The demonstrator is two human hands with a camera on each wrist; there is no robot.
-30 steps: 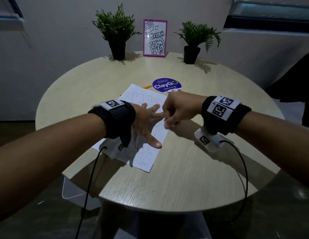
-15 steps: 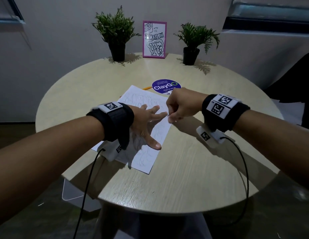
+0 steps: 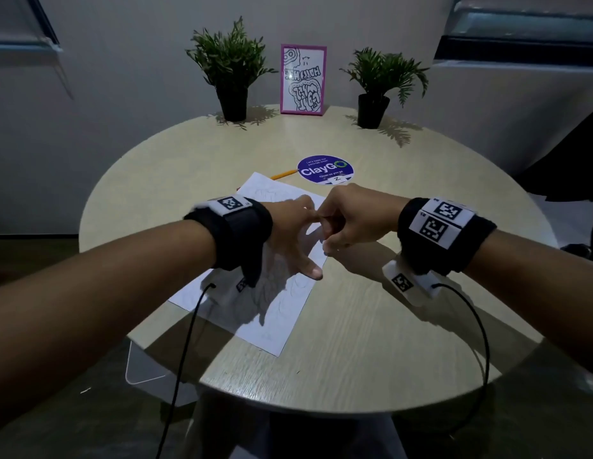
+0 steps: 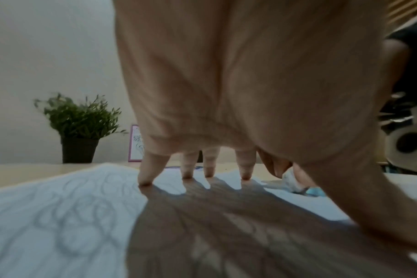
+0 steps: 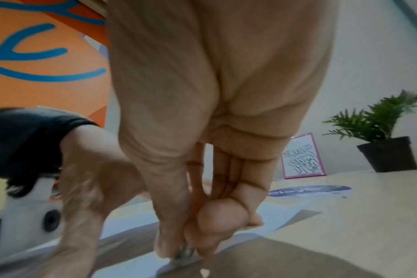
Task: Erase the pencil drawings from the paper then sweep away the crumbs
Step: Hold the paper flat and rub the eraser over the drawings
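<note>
A white paper with faint pencil lines lies on the round table. My left hand is spread on it, and in the left wrist view its fingertips press the sheet. My right hand pinches a small eraser, white with a blue end, and holds it down on the paper near its right edge, just beside my left forefinger. In the right wrist view the eraser shows grey between thumb and fingers. A pale crumb lies on the table in front of it.
A yellow pencil lies past the paper's far corner, beside a round purple sticker. Two potted plants and a pink-framed picture stand at the far edge. Wrist cables hang over the near edge.
My right hand, still pinching the eraser, rubbed a little away and then back towards me along the paper's right edge. The left hand stayed spread on the sheet.
</note>
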